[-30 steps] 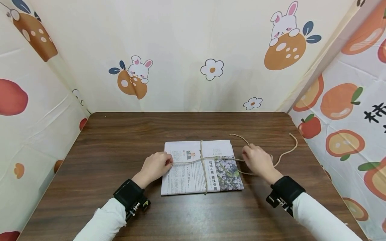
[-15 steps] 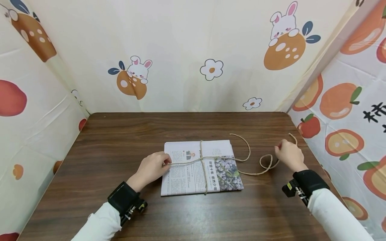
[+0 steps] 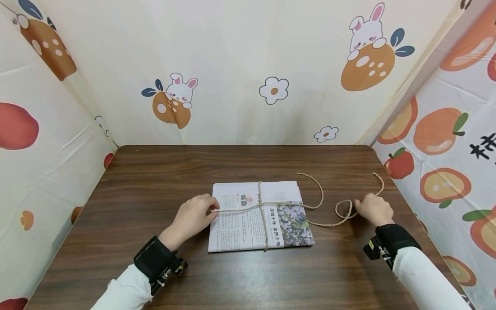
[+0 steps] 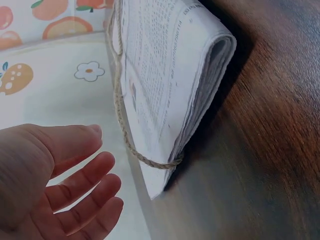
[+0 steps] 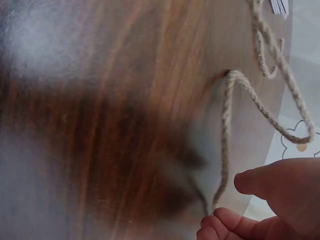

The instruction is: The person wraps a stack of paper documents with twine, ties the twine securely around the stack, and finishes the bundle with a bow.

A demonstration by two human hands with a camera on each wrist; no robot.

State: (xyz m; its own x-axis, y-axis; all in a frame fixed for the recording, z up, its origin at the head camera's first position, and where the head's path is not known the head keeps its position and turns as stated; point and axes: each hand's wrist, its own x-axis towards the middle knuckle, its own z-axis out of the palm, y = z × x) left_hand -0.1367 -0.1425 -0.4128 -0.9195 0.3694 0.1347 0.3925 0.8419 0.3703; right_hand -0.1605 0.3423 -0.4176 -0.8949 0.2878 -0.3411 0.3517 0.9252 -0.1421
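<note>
A folded newspaper bundle [image 3: 236, 232] lies on the table, bound by a tan twine rope [image 3: 263, 226] that crosses on its top. At the bundle's left edge is my left hand [image 3: 195, 213]. The left wrist view shows its thumb and fingers apart and loosely bent, with the rope [image 4: 120, 112] passing beyond the fingertips round the newspaper's end [image 4: 165, 65]. My right hand [image 3: 375, 209] is low over the loose rope on the right. In the right wrist view, its thumb is away from the bent fingers [image 5: 225, 222], whose tips overlap the rope [image 5: 225, 135].
Loose rope forms curves to the right of the bundle, and its two ends lie toward the back. The brown wooden table [image 3: 162, 168] meets a printed curtain [image 3: 228, 86] at its far edge, with more printed cloth at both sides.
My right hand has moved right from beside the newspaper, then slightly back toward me, and the rope at its left now lies in a small loop. The left hand has shifted slightly left.
</note>
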